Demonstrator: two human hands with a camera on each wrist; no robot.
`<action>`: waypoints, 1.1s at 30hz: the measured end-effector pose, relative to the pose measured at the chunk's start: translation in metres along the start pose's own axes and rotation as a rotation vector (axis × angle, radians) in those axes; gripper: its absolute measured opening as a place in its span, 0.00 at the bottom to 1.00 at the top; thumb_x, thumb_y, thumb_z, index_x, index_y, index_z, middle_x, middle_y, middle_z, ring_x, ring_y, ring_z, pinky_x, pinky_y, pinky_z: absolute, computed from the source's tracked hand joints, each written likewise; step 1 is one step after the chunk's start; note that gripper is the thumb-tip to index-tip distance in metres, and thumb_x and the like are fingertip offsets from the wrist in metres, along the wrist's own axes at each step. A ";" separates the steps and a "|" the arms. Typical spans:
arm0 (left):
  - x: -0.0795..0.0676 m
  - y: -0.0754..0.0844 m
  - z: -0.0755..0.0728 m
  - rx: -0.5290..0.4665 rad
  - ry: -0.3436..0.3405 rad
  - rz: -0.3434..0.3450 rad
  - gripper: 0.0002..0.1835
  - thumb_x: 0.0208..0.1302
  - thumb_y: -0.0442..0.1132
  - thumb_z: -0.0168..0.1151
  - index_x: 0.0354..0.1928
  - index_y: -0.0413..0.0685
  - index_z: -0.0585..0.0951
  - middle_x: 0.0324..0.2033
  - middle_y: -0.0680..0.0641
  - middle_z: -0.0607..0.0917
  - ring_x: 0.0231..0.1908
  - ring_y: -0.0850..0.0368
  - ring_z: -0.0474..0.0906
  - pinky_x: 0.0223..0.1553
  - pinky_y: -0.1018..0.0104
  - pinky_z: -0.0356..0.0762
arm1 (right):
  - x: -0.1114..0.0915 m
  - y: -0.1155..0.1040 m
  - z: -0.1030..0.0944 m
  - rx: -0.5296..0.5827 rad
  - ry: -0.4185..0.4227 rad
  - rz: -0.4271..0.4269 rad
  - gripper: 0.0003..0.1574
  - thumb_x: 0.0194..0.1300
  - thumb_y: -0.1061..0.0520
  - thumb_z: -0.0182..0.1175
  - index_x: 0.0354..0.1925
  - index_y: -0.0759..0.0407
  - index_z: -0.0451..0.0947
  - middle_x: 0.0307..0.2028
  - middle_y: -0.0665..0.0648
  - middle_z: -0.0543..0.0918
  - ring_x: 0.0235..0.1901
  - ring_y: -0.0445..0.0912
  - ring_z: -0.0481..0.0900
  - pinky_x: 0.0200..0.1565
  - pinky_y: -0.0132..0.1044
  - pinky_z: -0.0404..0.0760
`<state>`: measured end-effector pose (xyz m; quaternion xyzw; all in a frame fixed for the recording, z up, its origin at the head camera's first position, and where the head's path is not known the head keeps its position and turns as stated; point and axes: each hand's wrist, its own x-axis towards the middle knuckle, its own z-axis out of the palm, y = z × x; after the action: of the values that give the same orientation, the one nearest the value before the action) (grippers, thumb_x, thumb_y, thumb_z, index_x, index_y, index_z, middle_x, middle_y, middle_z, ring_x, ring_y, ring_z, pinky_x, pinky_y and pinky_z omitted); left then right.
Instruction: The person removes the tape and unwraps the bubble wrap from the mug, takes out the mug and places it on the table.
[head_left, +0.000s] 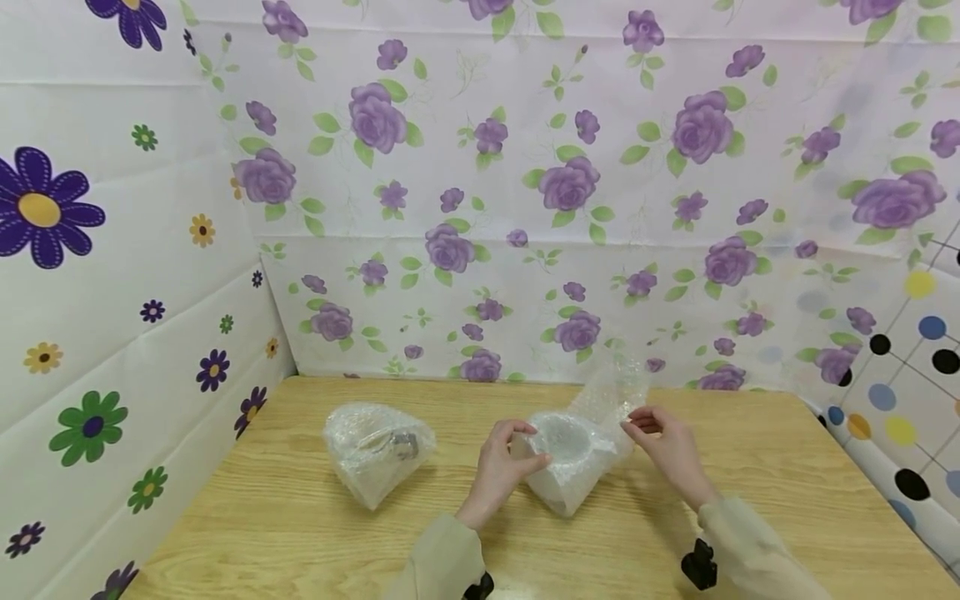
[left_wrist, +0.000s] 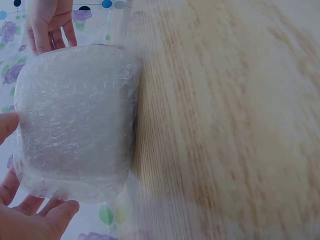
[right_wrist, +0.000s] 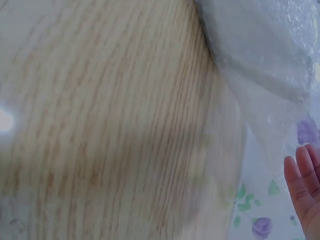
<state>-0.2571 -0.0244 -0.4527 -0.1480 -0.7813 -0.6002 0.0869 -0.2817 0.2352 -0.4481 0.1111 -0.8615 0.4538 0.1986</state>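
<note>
A round-rimmed vessel wrapped in bubble wrap (head_left: 566,479) sits tilted on the table, its circular opening facing up. My left hand (head_left: 495,467) holds its left side, thumb on the near side and fingers around the far side. In the left wrist view, the wrapped vessel (left_wrist: 75,120) lies between the thumb and fingers of the left hand (left_wrist: 30,220). On the right, my right hand (head_left: 671,450) pinches the edge of a loose bubble wrap flap (head_left: 607,392) that stands up behind the vessel. The right wrist view shows fingers (right_wrist: 302,175) beside the hanging film.
Another bubble-wrapped bundle (head_left: 371,450) lies to the left, with something dark showing through its wrap. Both rest on a wooden table (head_left: 300,533). Flowered sheets (head_left: 450,167) stand behind and at the left, and a dotted sheet (head_left: 900,400) hangs on the right.
</note>
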 end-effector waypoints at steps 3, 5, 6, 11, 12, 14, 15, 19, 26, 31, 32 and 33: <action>0.000 0.000 0.000 0.000 0.001 0.009 0.19 0.48 0.38 0.71 0.41 0.43 0.75 0.48 0.47 0.72 0.50 0.42 0.65 0.49 0.45 0.63 | -0.002 -0.003 0.003 0.021 -0.010 -0.033 0.12 0.57 0.58 0.63 0.37 0.65 0.76 0.31 0.55 0.80 0.32 0.48 0.77 0.31 0.32 0.77; 0.000 0.000 -0.001 0.003 -0.001 0.011 0.18 0.48 0.38 0.71 0.41 0.43 0.75 0.47 0.47 0.72 0.50 0.42 0.65 0.49 0.45 0.63 | -0.004 -0.004 0.005 0.033 -0.020 -0.044 0.11 0.57 0.58 0.63 0.36 0.64 0.76 0.31 0.54 0.79 0.32 0.48 0.77 0.32 0.32 0.78; 0.000 0.000 -0.001 0.006 -0.002 0.008 0.18 0.48 0.38 0.71 0.41 0.43 0.75 0.47 0.48 0.73 0.50 0.43 0.65 0.49 0.46 0.63 | -0.005 -0.005 0.006 0.040 -0.027 -0.051 0.11 0.57 0.58 0.63 0.36 0.65 0.76 0.31 0.54 0.79 0.32 0.48 0.77 0.32 0.32 0.78; 0.000 0.000 -0.001 0.011 -0.001 -0.010 0.18 0.48 0.39 0.71 0.41 0.45 0.76 0.46 0.50 0.73 0.50 0.46 0.65 0.49 0.48 0.64 | -0.008 -0.006 0.009 0.101 -0.061 -0.081 0.11 0.57 0.59 0.63 0.37 0.65 0.76 0.33 0.55 0.79 0.35 0.49 0.76 0.36 0.37 0.78; 0.000 0.000 -0.001 0.011 0.000 -0.013 0.18 0.48 0.39 0.71 0.41 0.45 0.76 0.46 0.50 0.73 0.50 0.46 0.65 0.49 0.49 0.64 | -0.008 -0.006 0.009 0.110 -0.069 -0.089 0.11 0.57 0.59 0.63 0.37 0.65 0.76 0.33 0.55 0.79 0.36 0.50 0.76 0.36 0.38 0.78; 0.000 0.000 0.000 0.011 0.001 -0.009 0.18 0.48 0.39 0.71 0.41 0.45 0.76 0.46 0.50 0.73 0.49 0.46 0.65 0.49 0.48 0.64 | -0.010 -0.006 0.010 0.116 -0.076 -0.111 0.11 0.57 0.59 0.63 0.37 0.64 0.76 0.35 0.54 0.78 0.37 0.50 0.76 0.37 0.40 0.78; 0.000 0.000 0.000 0.012 0.001 -0.004 0.18 0.48 0.39 0.71 0.41 0.44 0.76 0.45 0.50 0.73 0.49 0.45 0.65 0.49 0.48 0.65 | -0.011 -0.006 0.011 0.116 -0.073 -0.124 0.11 0.57 0.59 0.63 0.37 0.63 0.76 0.35 0.54 0.78 0.37 0.49 0.76 0.38 0.40 0.78; -0.001 0.000 0.000 0.014 0.001 -0.004 0.19 0.48 0.39 0.71 0.41 0.44 0.76 0.45 0.50 0.73 0.49 0.45 0.65 0.49 0.49 0.65 | -0.013 -0.006 0.014 0.095 -0.051 -0.207 0.10 0.56 0.60 0.64 0.37 0.60 0.76 0.36 0.53 0.77 0.37 0.47 0.74 0.37 0.40 0.78; -0.002 0.000 -0.001 0.019 0.003 -0.003 0.18 0.49 0.40 0.71 0.41 0.45 0.76 0.46 0.50 0.73 0.49 0.45 0.65 0.48 0.49 0.65 | -0.018 -0.008 0.021 0.036 -0.043 -0.368 0.13 0.51 0.61 0.67 0.36 0.58 0.76 0.35 0.52 0.76 0.34 0.47 0.74 0.36 0.43 0.77; -0.001 0.000 -0.001 -0.002 -0.009 -0.018 0.18 0.49 0.40 0.70 0.42 0.47 0.75 0.46 0.51 0.72 0.50 0.46 0.65 0.49 0.48 0.64 | -0.020 -0.010 0.025 0.015 -0.041 -0.358 0.14 0.51 0.59 0.68 0.37 0.55 0.76 0.36 0.49 0.76 0.37 0.47 0.74 0.39 0.43 0.76; -0.001 0.000 -0.001 -0.001 -0.009 -0.017 0.18 0.49 0.40 0.70 0.42 0.47 0.75 0.46 0.51 0.72 0.50 0.46 0.65 0.49 0.48 0.64 | -0.021 -0.010 0.026 0.012 -0.042 -0.356 0.15 0.50 0.59 0.68 0.38 0.55 0.76 0.37 0.49 0.76 0.38 0.46 0.74 0.40 0.42 0.75; -0.001 0.001 0.000 -0.001 -0.010 -0.017 0.18 0.49 0.40 0.70 0.42 0.47 0.75 0.46 0.51 0.72 0.50 0.46 0.65 0.49 0.48 0.64 | -0.022 -0.010 0.027 0.015 -0.042 -0.353 0.16 0.50 0.59 0.69 0.38 0.55 0.76 0.38 0.49 0.76 0.38 0.46 0.74 0.41 0.42 0.75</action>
<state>-0.2561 -0.0248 -0.4524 -0.1443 -0.7826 -0.6005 0.0778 -0.2651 0.2076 -0.4637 0.2715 -0.8293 0.4159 0.2563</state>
